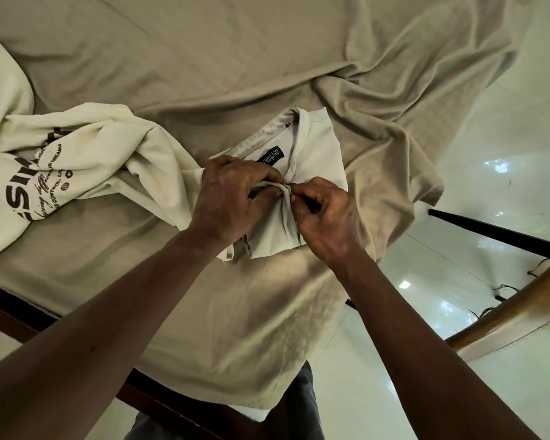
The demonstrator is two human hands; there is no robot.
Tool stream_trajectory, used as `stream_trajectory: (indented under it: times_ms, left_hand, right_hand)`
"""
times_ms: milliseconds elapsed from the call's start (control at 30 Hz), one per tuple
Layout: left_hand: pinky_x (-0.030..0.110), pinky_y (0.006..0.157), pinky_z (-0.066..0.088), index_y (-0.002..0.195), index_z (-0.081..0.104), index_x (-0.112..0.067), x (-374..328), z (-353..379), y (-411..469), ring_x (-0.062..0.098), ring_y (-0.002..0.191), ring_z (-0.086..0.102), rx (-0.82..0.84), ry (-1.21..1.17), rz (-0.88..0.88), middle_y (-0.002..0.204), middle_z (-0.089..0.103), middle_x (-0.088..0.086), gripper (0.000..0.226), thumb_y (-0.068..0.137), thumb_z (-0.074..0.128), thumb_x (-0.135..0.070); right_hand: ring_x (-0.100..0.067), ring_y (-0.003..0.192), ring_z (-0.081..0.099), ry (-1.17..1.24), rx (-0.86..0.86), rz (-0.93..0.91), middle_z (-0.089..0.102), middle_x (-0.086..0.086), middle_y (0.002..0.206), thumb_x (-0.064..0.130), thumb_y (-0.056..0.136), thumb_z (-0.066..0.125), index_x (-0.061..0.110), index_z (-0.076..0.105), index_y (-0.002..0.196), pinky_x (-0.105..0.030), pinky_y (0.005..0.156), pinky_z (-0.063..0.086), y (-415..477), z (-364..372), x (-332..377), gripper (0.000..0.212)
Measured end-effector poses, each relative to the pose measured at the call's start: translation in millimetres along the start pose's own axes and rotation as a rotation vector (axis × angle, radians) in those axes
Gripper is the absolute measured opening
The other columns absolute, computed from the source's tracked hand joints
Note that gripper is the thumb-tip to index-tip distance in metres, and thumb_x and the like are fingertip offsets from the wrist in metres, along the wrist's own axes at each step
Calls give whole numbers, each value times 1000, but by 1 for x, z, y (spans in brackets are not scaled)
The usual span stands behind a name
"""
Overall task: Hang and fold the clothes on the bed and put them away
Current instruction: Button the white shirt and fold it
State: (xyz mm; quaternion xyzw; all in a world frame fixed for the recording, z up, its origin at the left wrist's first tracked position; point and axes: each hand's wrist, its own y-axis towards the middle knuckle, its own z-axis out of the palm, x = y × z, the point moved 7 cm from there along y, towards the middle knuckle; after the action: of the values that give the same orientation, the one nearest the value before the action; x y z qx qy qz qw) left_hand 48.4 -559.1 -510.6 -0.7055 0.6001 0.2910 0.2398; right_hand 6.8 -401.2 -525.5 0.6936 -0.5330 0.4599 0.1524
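The left forearm (108,312) and the right forearm (426,328) are seen closest to the lens, reaching in from the lower corners and meeting over the bed. The left hand (232,192) is curled over the front of a white shirt (318,154), with a raised strip of its fabric pinched between thumb and fingertips. The right hand (327,214) is closed tight beside it, the same strip being pinched between its thumb and forefinger, and the two hands are touching. Whether a button is held between the fingertips cannot be made out.

The white shirt is laid folded on the bedsheet (204,74), near the right edge of the bed and toward its near right corner. Its collar is turned away from the person, and a dark label (275,157) is shown inside the neck.

A cream sweatshirt (86,160) with brown lettering is spread in a loose heap toward the left edge of the bed, one fold of it reaching the left hand. The bedsheet is rumpled into ridges beyond the white shirt and is draped over the near right corner. A dark bed frame (19,315) is exposed along the near edge. Grey trousers (302,404) are glimpsed below that corner. On the right, a glossy pale floor (505,173) is crossed by a black bar (496,233) and a wooden rail (505,312).
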Motion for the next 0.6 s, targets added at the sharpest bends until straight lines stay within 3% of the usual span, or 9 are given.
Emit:
stream_trajectory:
  times_ms: [167,267,333,400,500,600]
  left_hand:
    - [46,98,46,99,76,-28,4,1,12,11,89,70,78,53,1,97,77,-13,15,88,69,-36]
    - [47,101,45,104,72,-33,-2,-1,24,15,87,72,207,163,-16,92,76,-14,36,81,56,-56]
    - [46,104,40,101,72,-36,2,-5,34,19,90,69,312,274,-150,90,74,-11,54,81,37,-72]
    - [43,99,41,93,73,-38,12,-5,38,19,90,64,423,261,-305,86,71,-11,58,85,36,-82]
    - [43,94,55,89,74,-42,15,-2,40,10,90,71,478,-61,-409,89,74,-17,32,66,71,-65]
    - [45,94,57,95,75,-37,11,-8,41,4,91,72,405,-253,-332,94,77,-15,24,71,78,-38]
  right_hand:
    - [-13,90,69,104,27,74,72,2,94,19,91,63,22,80,113,-42,84,58,0,6,-5,28]
    - [-14,105,71,323,-28,242,76,4,110,24,90,61,21,78,117,-45,98,57,-12,13,-16,32]
    - [-14,100,72,372,-100,296,77,4,106,24,94,62,22,77,118,-42,92,59,-20,10,-19,28]
    - [-13,89,71,366,-222,284,74,3,98,18,99,64,20,75,118,-36,82,60,-27,0,-16,23]
    - [-13,92,68,180,-372,117,69,4,102,14,95,69,18,73,113,-38,81,59,-42,-11,0,19]
    - [-19,96,60,-130,-307,-59,64,2,102,19,91,69,16,71,112,-41,84,52,-54,0,11,22]
